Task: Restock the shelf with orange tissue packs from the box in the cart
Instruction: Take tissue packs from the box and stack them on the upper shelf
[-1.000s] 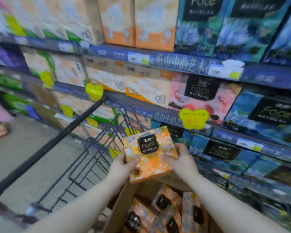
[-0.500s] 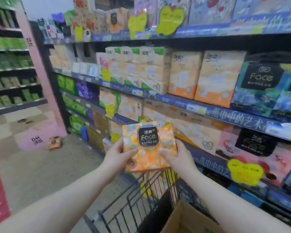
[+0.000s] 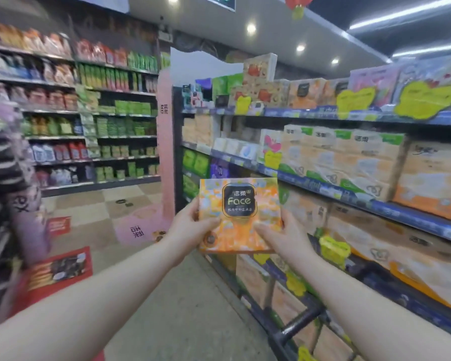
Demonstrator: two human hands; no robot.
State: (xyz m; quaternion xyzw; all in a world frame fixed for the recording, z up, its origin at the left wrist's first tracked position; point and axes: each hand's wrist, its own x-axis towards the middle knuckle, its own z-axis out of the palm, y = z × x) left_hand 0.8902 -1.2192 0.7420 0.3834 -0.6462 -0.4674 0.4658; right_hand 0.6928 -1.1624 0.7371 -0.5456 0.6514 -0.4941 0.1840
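Now both hands clamp orange tissue pack point(image 3: 238, 216) — left hand point(image 3: 193, 227), right hand point(image 3: 279, 237) — grip firm, pack upright.

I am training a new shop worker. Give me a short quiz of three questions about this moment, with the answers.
1. True or false: only the left hand holds the orange tissue pack.
2. Which word stands on the pack's black label? A) Face B) Soft C) Home
3. Fill in: the cart shows at the lower ____ of the view.
Key: 1 false, the right hand grips it too; 2 A; 3 right.
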